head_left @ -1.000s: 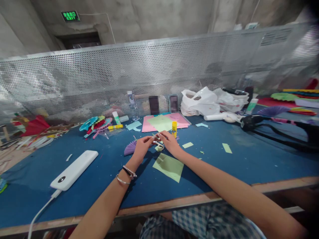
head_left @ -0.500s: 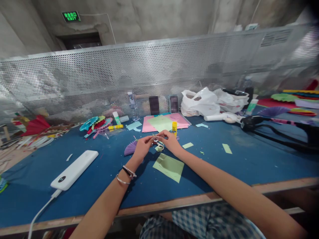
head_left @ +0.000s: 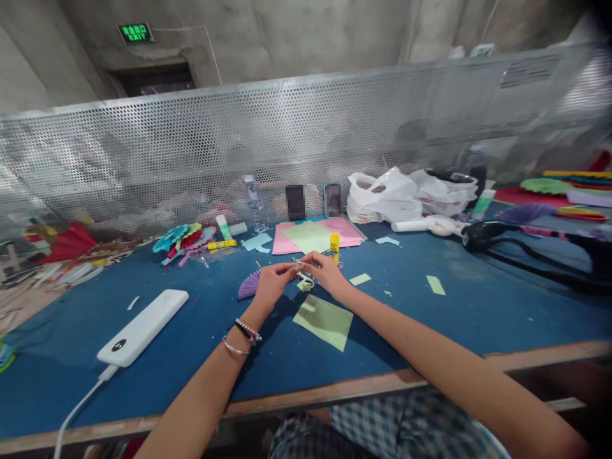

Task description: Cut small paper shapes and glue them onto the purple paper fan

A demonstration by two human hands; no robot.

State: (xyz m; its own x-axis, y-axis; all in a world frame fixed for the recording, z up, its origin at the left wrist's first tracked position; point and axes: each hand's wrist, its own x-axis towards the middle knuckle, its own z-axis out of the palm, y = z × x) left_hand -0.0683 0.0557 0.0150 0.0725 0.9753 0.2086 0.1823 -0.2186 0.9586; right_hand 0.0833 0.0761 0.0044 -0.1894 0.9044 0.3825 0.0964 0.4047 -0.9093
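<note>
Head view: left grip (head_left: 275,282) and right grip (head_left: 326,273) pinch a small item (head_left: 299,267).

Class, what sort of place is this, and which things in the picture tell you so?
Probably a craft workroom: a sheet of green paper, an upright yellow glue stick and a pleated purple fan sit on a blue worktable.

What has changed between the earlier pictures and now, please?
Very little: the left hand and right hand made only slight adjustments, in no clear direction, remaining close together. Nothing was visibly picked up or released. The yellow glue stick, purple pleated paper and front green sheet stayed put.
</note>
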